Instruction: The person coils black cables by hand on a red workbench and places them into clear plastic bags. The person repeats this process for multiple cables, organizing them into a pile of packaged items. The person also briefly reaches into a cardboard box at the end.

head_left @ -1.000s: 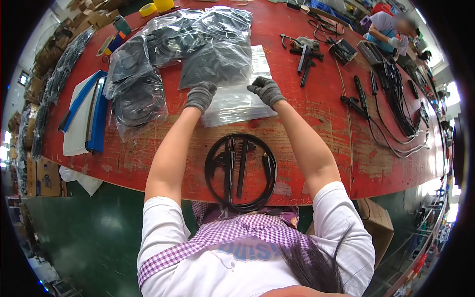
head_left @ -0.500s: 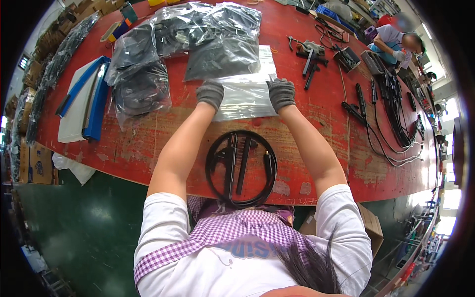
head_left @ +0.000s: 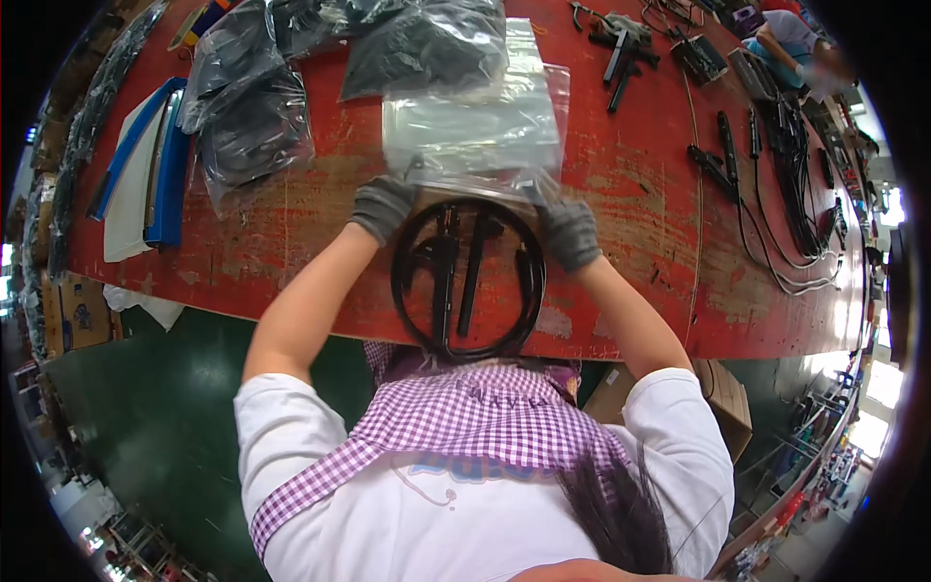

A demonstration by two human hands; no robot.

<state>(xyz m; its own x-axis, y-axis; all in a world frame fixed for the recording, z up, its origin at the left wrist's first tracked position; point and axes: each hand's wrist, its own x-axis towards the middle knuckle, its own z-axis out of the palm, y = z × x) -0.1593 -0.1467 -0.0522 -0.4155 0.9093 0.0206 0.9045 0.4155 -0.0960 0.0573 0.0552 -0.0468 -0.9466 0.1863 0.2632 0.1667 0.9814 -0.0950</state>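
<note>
A coiled black cable with plug ends (head_left: 469, 281) lies on the red table (head_left: 621, 204) close to the near edge. Just beyond it is a clear plastic bag (head_left: 473, 126). My left hand (head_left: 382, 206), in a grey glove, pinches the bag's near left corner. My right hand (head_left: 567, 231), also gloved, grips the bag's near right corner. Both hands hold the bag's near edge right at the top of the coil.
Several bagged black cable coils (head_left: 254, 126) lie at the far left, beside blue and white flat sheets (head_left: 145, 175). Loose black cables and tools (head_left: 776, 165) spread along the right. Another person (head_left: 790, 39) works at the far right. A cardboard box (head_left: 722, 398) stands below the table.
Both hands have pulled the clear bag toward me, from the middle of the table to the top of the black coil.
</note>
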